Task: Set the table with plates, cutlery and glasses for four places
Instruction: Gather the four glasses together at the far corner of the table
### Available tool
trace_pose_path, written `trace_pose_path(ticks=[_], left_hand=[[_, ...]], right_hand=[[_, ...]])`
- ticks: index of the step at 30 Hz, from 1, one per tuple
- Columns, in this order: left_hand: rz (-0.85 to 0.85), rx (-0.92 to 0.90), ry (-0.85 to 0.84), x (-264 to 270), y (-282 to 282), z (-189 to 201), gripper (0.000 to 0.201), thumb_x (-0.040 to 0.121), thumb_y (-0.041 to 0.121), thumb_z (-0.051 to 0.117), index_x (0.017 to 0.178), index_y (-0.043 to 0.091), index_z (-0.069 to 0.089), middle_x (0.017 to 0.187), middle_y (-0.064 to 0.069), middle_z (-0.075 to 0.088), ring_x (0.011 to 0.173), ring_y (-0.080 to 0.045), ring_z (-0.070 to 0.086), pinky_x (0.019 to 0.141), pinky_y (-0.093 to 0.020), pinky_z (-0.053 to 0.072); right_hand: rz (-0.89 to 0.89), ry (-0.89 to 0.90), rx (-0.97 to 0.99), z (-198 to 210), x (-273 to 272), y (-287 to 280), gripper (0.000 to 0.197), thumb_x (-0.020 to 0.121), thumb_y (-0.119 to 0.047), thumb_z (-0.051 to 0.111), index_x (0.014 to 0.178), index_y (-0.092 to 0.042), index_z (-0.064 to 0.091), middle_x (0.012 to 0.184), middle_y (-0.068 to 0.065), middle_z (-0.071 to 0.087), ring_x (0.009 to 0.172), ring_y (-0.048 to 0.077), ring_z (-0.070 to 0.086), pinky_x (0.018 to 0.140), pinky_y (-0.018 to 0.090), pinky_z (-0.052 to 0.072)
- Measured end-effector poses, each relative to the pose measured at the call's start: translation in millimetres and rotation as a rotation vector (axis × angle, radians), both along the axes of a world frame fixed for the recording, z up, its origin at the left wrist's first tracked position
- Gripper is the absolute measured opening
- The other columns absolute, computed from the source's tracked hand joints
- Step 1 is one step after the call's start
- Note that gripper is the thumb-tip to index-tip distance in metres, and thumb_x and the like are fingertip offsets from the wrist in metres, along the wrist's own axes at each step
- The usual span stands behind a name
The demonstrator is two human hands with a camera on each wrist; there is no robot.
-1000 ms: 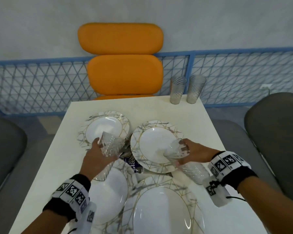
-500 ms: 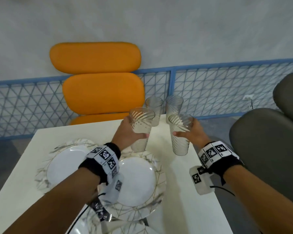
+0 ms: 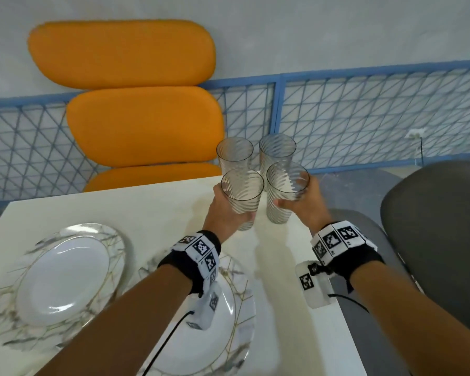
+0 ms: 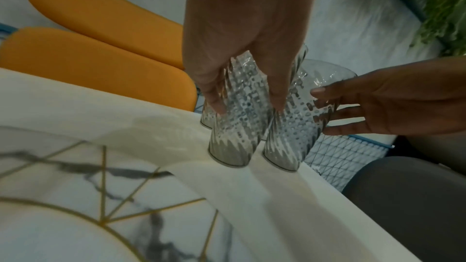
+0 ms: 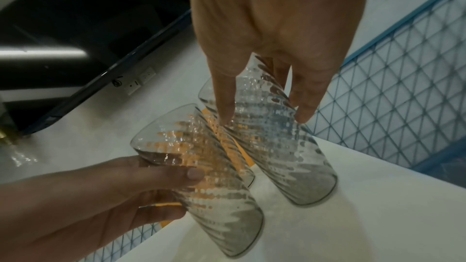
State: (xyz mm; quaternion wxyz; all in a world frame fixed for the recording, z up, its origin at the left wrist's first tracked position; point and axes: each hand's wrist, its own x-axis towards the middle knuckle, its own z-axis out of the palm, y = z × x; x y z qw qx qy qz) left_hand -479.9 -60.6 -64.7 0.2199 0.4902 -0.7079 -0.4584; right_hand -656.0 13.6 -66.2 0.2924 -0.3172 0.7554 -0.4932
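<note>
Two marbled plates (image 3: 63, 278) lie nearest, side by side on the white surface (image 3: 147, 213), the right-hand one (image 3: 228, 335) partly under the left forearm. Half a second ago both hands were carrying their tumblers above the surface toward the far right corner; now the left wrist view shows both bases down on it, just in front of the two glasses already parked there. That makes four glasses gathered in one tight cluster, which reads as staging rather than setting: none stands by a plate yet, so the glass part of the job is only collected, not distributed.

Beyond the plates, the left hand (image 3: 225, 213) wraps its glass (image 3: 242, 196) around the lower body, thumb on one side and fingers on the other. The right hand (image 3: 301, 204) clasps its glass (image 3: 282, 196) just beside, the two tumblers almost touching. Neither grip has let go.

Farther still, close behind them, stand the rear left glass (image 3: 234, 154) and rear right glass (image 3: 276, 147), near the surface's far edge. An orange chair (image 3: 136, 104) and blue mesh fence (image 3: 364, 118) lie past them.
</note>
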Motion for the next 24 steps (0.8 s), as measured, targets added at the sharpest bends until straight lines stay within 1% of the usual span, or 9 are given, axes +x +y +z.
trace_pose_path(ticks=[4,8,12,15,17,19,21,23,24], left_hand=[[0.024,-0.019,0.044,-8,-2,-4,0.09,0.065,0.018,0.085,0.134,0.008,0.027,0.135,-0.007,0.047,0.122,-0.024,0.047,0.087,-0.023,0.035],[0.027,-0.018,0.054,-9,-4,-6,0.091,0.066,0.018,0.084,0.136,0.009,0.026,0.138,-0.007,0.045,0.124,-0.024,0.045,0.092,-0.024,0.035],[0.032,-0.019,0.057,-10,-5,-4,0.094,0.067,0.016,0.083,0.139,0.007,0.023,0.139,-0.008,0.044,0.127,-0.024,0.043,0.092,-0.022,0.033],[0.026,-0.013,0.053,-10,-5,-4,0.097,0.067,0.014,0.083,0.141,0.006,0.02,0.142,-0.01,0.041,0.13,-0.025,0.04,0.095,-0.021,0.032],[0.024,0.014,0.032,-8,-5,-4,0.104,0.067,0.016,0.083,0.144,0.006,0.014,0.146,-0.013,0.036,0.134,-0.027,0.037,0.103,-0.028,0.033],[0.02,0.057,-0.026,-1,-3,-1,0.113,0.067,0.02,0.083,0.148,0.009,0.005,0.149,-0.017,0.03,0.137,-0.031,0.033,0.111,-0.041,0.032],[0.032,0.1,-0.051,12,2,5,0.112,0.071,0.02,0.081,0.149,0.011,0.002,0.15,-0.017,0.029,0.137,-0.03,0.033,0.111,-0.045,0.032],[0.052,0.116,-0.037,32,10,13,0.101,0.075,0.019,0.078,0.149,0.011,0.01,0.146,-0.012,0.035,0.132,-0.026,0.04,0.107,-0.036,0.038],[0.063,0.119,-0.027,45,15,18,0.092,0.077,0.018,0.076,0.147,0.011,0.018,0.142,-0.009,0.041,0.126,-0.024,0.046,0.1,-0.029,0.042]], right_hand=[[0.013,-0.019,-0.042,-5,-3,-7,0.091,0.059,-0.007,0.085,0.132,-0.011,0.032,0.117,-0.002,0.047,0.113,0.018,0.049,0.103,0.037,0.041],[0.006,-0.009,-0.058,-5,-5,-6,0.089,0.062,-0.006,0.083,0.134,-0.01,0.031,0.118,-0.003,0.044,0.111,0.014,0.045,0.1,0.03,0.039],[-0.001,-0.006,-0.062,-4,-5,-4,0.09,0.062,-0.009,0.084,0.134,-0.011,0.031,0.121,-0.003,0.044,0.116,0.017,0.046,0.102,0.033,0.039],[-0.003,-0.006,-0.068,-3,-4,-4,0.09,0.061,-0.007,0.084,0.134,-0.01,0.03,0.121,-0.002,0.044,0.115,0.016,0.046,0.099,0.03,0.039],[0.001,-0.005,-0.072,-2,-2,-3,0.091,0.059,-0.005,0.084,0.133,-0.008,0.031,0.122,-0.001,0.046,0.116,0.017,0.047,0.101,0.031,0.039],[-0.009,-0.015,-0.082,-1,1,0,0.093,0.057,-0.002,0.085,0.132,-0.005,0.031,0.127,0.006,0.048,0.116,0.02,0.048,0.104,0.036,0.04],[-0.008,-0.018,-0.053,-2,5,7,0.097,0.057,-0.004,0.085,0.136,-0.007,0.027,0.135,0.01,0.044,0.121,0.02,0.045,0.107,0.04,0.038],[-0.021,0.0,0.036,-5,10,19,0.104,0.062,-0.014,0.084,0.143,-0.01,0.018,0.146,0.01,0.033,0.134,0.023,0.034,0.113,0.044,0.03],[-0.045,0.024,0.081,-8,14,26,0.103,0.065,-0.018,0.083,0.144,-0.01,0.017,0.147,0.011,0.031,0.135,0.024,0.031,0.113,0.046,0.029]])
